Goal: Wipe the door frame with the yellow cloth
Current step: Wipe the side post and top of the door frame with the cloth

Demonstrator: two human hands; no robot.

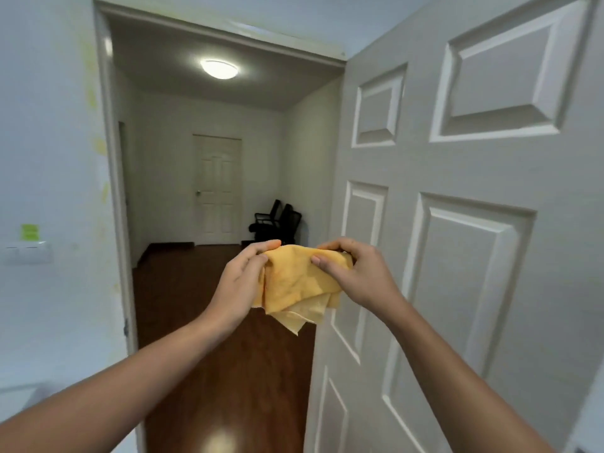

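A folded yellow cloth (299, 284) hangs in front of me, in the middle of the open doorway. My left hand (240, 286) grips its left edge and my right hand (354, 276) pinches its top right corner. The white door frame (112, 178) runs up the left side of the opening and across the top (228, 27). Both hands are well away from the frame, to the right of its left post. The frame's right post is hidden behind the open door.
A white panelled door (457, 223) stands open on the right, close to my right hand. A wall switch (27, 253) with a green sticker sits on the left wall. Beyond lies a dark wood floor (196, 289), black chairs (277, 223) and a shut far door (217, 188).
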